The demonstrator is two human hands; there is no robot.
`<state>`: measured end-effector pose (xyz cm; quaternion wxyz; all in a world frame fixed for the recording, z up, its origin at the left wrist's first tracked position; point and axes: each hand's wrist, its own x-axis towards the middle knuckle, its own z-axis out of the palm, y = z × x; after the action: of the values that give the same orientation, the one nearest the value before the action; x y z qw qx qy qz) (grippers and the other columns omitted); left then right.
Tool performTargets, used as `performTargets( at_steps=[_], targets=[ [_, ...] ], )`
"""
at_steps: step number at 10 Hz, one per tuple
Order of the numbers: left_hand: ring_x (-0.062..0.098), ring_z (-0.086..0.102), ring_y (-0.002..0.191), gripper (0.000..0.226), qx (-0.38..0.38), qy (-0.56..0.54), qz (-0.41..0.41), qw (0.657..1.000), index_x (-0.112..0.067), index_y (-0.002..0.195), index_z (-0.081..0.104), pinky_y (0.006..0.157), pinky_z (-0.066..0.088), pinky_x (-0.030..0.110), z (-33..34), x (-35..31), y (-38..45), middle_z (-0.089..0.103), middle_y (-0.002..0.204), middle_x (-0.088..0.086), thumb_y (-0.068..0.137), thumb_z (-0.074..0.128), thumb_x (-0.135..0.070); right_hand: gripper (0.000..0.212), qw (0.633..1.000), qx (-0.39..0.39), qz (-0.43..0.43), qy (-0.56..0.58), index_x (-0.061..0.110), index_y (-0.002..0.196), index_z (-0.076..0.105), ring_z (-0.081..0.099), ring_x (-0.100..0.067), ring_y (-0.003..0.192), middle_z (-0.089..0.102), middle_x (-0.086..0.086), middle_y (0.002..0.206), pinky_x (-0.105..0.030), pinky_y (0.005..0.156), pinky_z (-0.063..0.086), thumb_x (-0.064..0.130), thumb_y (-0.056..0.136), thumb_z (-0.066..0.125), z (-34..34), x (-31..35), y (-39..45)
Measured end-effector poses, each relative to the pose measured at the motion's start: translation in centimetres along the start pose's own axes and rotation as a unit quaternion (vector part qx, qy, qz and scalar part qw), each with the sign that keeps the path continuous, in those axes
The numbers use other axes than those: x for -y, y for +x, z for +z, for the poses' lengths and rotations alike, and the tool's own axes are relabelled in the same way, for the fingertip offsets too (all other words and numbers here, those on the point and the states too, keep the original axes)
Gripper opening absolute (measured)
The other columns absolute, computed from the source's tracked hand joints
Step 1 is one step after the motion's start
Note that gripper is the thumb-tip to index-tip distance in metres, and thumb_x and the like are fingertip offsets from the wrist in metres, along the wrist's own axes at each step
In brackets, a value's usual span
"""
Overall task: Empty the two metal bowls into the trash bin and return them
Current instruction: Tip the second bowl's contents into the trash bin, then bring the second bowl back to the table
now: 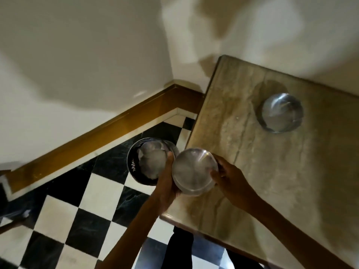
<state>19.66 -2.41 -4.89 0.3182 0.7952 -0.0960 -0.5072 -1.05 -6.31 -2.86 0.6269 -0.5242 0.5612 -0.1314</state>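
Observation:
I hold one metal bowl [194,171] with both hands over the left edge of the marble table [242,152]. My left hand [167,183] grips its left rim and my right hand [229,177] grips its right rim. Its inside looks empty, though the picture is blurred. The second metal bowl [280,115] stands on the table farther back to the right, also looking empty. The black trash bin [134,166] stands on the floor just left of the table, directly beside the held bowl, with crumpled white paper [153,162] inside.
The checkered black-and-white floor [87,200] spreads left and below. A brown skirting board [97,140] runs along the white wall behind the bin. My dark trouser legs [180,247] show beneath the table's near edge.

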Motion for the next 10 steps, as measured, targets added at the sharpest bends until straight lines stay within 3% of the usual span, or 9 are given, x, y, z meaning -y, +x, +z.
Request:
performTargets(
  at_steps=[1, 2, 4, 5, 6, 7, 8, 9, 10],
  targets=[
    [0.021, 0.069, 0.091, 0.038, 0.169, -0.086, -0.108, 0.976, -0.024, 0.112, 0.063, 0.075, 0.064, 0.047, 5.7, -1.1, -5.3, 0.07, 0.1, 0.006, 0.101, 0.044, -0.056, 0.041, 0.991, -0.039, 0.087, 0.092, 0.031, 0.128, 0.056, 0.07, -0.017, 0.101, 0.07, -0.004, 0.117, -0.042, 0.076, 0.063, 0.014, 0.092, 0.064, -3.8, -3.7, -2.2],
    [0.027, 0.064, 0.108, 0.021, 0.132, -0.061, -0.052, 0.988, -0.03, 0.113, 0.065, 0.079, 0.062, 0.061, 11.4, 0.3, -8.1, 0.065, 0.113, -0.004, 0.101, 0.054, -0.043, 0.048, 0.975, -0.096, 0.145, 0.139, 0.014, 0.135, 0.053, 0.068, -0.028, 0.103, 0.067, -0.016, 0.118, -0.055, 0.079, 0.06, 0.005, 0.089, 0.065, -7.8, -6.9, -3.8],
    [0.009, 0.072, 0.094, 0.02, 0.133, -0.063, 0.032, 0.989, -0.022, 0.109, 0.076, 0.076, 0.064, 0.056, 21.8, 1.4, -10.3, 0.078, 0.094, -0.012, 0.094, 0.069, -0.009, 0.05, 0.954, -0.202, 0.155, 0.161, 0.015, 0.134, 0.054, 0.067, -0.031, 0.101, 0.068, -0.014, 0.114, -0.05, 0.077, 0.061, 0.004, 0.087, 0.067, -16.0, -10.2, -5.1],
    [0.02, 0.075, 0.096, 0.029, 0.114, -0.048, 0.047, 0.991, -0.022, 0.107, 0.077, 0.078, 0.064, 0.054, 25.2, 1.4, -9.9, 0.08, 0.099, -0.002, 0.088, 0.071, 0.0, 0.048, 0.944, -0.249, 0.161, 0.146, 0.009, 0.133, 0.056, 0.067, -0.034, 0.101, 0.068, -0.016, 0.115, -0.038, 0.069, 0.061, 0.003, 0.087, 0.067, -18.4, -10.7, -4.5],
    [0.025, 0.075, 0.101, 0.033, 0.104, -0.039, 0.081, 0.991, -0.009, 0.116, 0.076, 0.079, 0.065, 0.049, 28.5, 1.4, -9.9, 0.08, 0.106, 0.009, 0.085, 0.073, 0.003, 0.042, 0.926, -0.301, 0.18, 0.136, 0.008, 0.124, 0.062, 0.067, -0.036, 0.099, 0.069, -0.017, 0.11, -0.041, 0.072, 0.06, -0.002, 0.084, 0.064, -20.7, -10.8, -4.1],
    [0.031, 0.075, 0.094, 0.023, 0.087, -0.028, 0.106, 0.99, 0.0, 0.107, 0.077, 0.072, 0.066, 0.041, 31.5, 0.7, -9.8, 0.079, 0.099, 0.02, 0.083, 0.076, 0.003, 0.042, 0.913, -0.334, 0.197, 0.13, 0.008, 0.122, 0.064, 0.068, -0.036, 0.091, 0.07, -0.015, 0.1, -0.049, 0.077, 0.061, -0.003, 0.081, 0.062, -22.6, -10.5, -3.5],
    [0.035, 0.076, 0.089, 0.012, 0.089, -0.035, 0.096, 0.991, 0.0, 0.095, 0.077, 0.078, 0.064, 0.053, 34.0, -0.1, -9.7, 0.078, 0.092, 0.02, 0.082, 0.078, 0.0, 0.042, 0.901, -0.37, 0.193, 0.12, 0.011, 0.121, 0.065, 0.068, -0.033, 0.094, 0.072, -0.014, 0.102, -0.046, 0.081, 0.059, -0.002, 0.081, 0.062, -24.3, -10.2, -2.7],
    [0.031, 0.076, 0.092, 0.023, 0.126, -0.116, 0.023, 0.985, 0.004, 0.106, 0.074, 0.078, 0.065, 0.039, 35.7, -1.5, -10.2, 0.077, 0.101, 0.019, 0.083, 0.078, 0.003, 0.046, 0.887, -0.39, 0.18, 0.171, 0.011, 0.127, 0.062, 0.069, -0.029, 0.094, 0.072, -0.015, 0.107, -0.043, 0.083, 0.059, -0.001, 0.083, 0.064, -25.8, -9.8, -2.4],
    [0.029, 0.074, 0.104, 0.039, 0.153, -0.142, -0.028, 0.978, 0.005, 0.122, 0.066, 0.079, 0.064, 0.035, 35.9, -2.5, -10.9, 0.073, 0.117, 0.02, 0.085, 0.078, 0.002, 0.055, 0.879, -0.392, 0.174, 0.208, 0.011, 0.134, 0.055, 0.069, -0.024, 0.091, 0.073, -0.016, 0.109, -0.039, 0.083, 0.058, 0.002, 0.082, 0.07, -26.8, -9.3, -2.6]
  ],
)
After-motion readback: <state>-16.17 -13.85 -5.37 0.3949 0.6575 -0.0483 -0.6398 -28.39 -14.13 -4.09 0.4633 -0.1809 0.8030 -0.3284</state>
